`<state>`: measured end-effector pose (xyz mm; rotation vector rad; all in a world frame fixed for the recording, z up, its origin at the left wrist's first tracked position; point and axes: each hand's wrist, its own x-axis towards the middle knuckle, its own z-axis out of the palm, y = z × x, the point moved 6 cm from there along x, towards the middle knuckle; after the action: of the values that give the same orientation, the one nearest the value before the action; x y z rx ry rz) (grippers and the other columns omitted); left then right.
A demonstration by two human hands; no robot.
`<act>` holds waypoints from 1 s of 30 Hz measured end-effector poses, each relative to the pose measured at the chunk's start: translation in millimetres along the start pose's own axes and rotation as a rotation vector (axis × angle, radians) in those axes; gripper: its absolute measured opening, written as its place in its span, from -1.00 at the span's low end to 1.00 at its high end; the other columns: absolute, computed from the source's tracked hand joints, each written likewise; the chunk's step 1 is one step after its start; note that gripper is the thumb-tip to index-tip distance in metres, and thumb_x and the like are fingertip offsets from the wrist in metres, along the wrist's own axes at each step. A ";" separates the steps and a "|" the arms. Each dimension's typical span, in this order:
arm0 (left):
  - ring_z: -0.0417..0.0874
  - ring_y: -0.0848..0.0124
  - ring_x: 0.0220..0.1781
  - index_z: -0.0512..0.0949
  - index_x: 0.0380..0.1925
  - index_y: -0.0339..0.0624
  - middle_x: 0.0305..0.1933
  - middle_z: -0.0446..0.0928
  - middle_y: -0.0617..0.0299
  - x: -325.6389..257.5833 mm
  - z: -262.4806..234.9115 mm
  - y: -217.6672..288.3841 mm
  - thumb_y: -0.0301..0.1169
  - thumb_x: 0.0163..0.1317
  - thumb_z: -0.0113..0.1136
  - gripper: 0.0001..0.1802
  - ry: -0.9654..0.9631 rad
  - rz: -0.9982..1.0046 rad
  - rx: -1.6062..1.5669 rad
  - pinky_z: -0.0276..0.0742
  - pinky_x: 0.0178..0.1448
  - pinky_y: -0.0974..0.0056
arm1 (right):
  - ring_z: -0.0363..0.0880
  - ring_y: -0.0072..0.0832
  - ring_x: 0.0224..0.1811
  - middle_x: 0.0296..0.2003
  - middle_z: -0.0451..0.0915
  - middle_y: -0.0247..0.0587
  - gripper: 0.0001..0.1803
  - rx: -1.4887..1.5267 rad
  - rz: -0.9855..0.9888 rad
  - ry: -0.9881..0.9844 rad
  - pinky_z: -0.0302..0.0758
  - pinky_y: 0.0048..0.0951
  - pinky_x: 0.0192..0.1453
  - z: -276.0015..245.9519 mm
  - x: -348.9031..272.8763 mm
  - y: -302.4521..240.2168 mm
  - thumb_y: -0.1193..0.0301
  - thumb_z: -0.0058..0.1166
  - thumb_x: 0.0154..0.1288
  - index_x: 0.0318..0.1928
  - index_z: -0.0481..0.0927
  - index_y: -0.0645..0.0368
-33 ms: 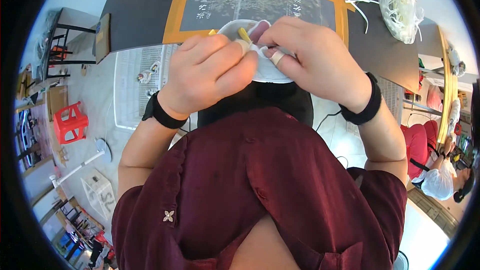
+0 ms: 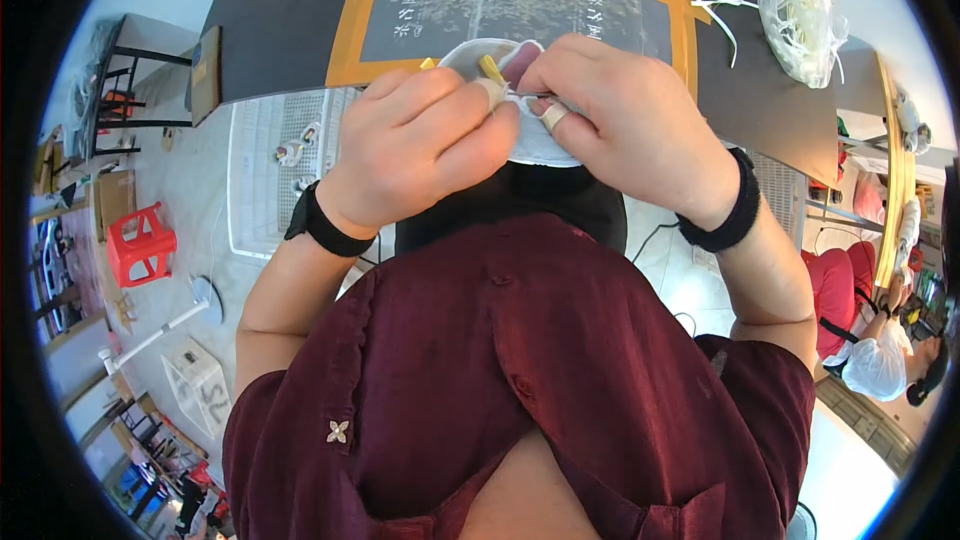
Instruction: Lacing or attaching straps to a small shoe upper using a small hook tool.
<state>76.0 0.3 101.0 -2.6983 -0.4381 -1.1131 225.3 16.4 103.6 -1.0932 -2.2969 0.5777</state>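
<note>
Nearest the camera is the person's dark red shirt (image 2: 520, 370), with both forearms rising from it, each wrist in a black band. Above the shirt the left hand (image 2: 425, 145) and right hand (image 2: 625, 120) meet over the edge of the black table (image 2: 290, 10), both closed on a small white, thin piece of sheet material (image 2: 545, 145), seemingly cloth or film, held between them. The left fingers are curled nearly shut with the taped fingertip (image 2: 490, 92) pinching the piece's upper edge; the right hand's fingers are folded down tight on it, one wearing a pale tape ring. The piece looks light, limp and easily creased, so a pinch at the edge with fingertips suits it better than a broad grasp. Beyond lie an orange-bordered dark mat (image 2: 520, 5) and, further right, a clear plastic bag (image 2: 800, 15).
</note>
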 end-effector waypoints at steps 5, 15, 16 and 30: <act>0.58 0.34 -0.36 0.63 -0.28 -0.10 -0.32 0.58 0.30 1.1 6.7 1.3 -0.48 -0.16 0.31 -0.68 -0.097 -0.059 -0.064 0.47 -0.37 0.31 | 0.60 -0.24 -0.42 -0.34 0.61 -0.12 -0.85 -0.151 -0.036 0.098 0.52 -0.32 -0.33 5.1 2.1 -0.4 0.43 0.10 0.14 -0.27 0.60 0.18; 0.57 0.38 -0.34 0.62 -0.30 -0.07 -0.31 0.55 0.32 0.0 -2.1 7.8 -0.46 -0.21 0.29 -0.66 -0.161 -0.004 -0.008 0.45 -0.39 0.33 | 0.37 -0.74 -0.35 -0.44 0.47 -0.50 -0.86 0.391 0.368 0.028 0.36 -0.62 -0.23 -8.6 12.1 57.3 0.42 0.06 0.29 -0.28 0.57 0.25; 0.57 0.38 -0.34 0.62 -0.30 -0.07 -0.31 0.55 0.32 0.4 -1.4 8.0 -0.46 -0.21 0.29 -0.66 -0.158 -0.003 -0.006 0.45 -0.39 0.33 | 0.38 -0.73 -0.34 -0.44 0.48 -0.49 -0.86 0.419 0.404 -0.009 0.37 -0.61 -0.21 -6.5 10.8 54.7 0.43 0.06 0.28 -0.28 0.57 0.25; 0.57 0.39 -0.24 0.57 -0.12 -0.24 -0.23 0.58 0.25 -47.2 6.0 -38.4 -0.51 0.10 0.29 -0.70 0.147 -0.963 -0.723 0.52 -0.17 0.30 | 0.46 -0.68 -0.21 -0.25 0.58 -0.42 -0.83 0.582 0.372 0.360 0.40 -0.58 -0.08 -5.7 -33.2 59.0 0.54 0.00 0.29 -0.15 0.62 0.21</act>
<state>35.1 28.8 65.6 -2.9450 -1.7108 -1.9911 280.5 25.1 64.9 -1.2032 -1.4857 1.0186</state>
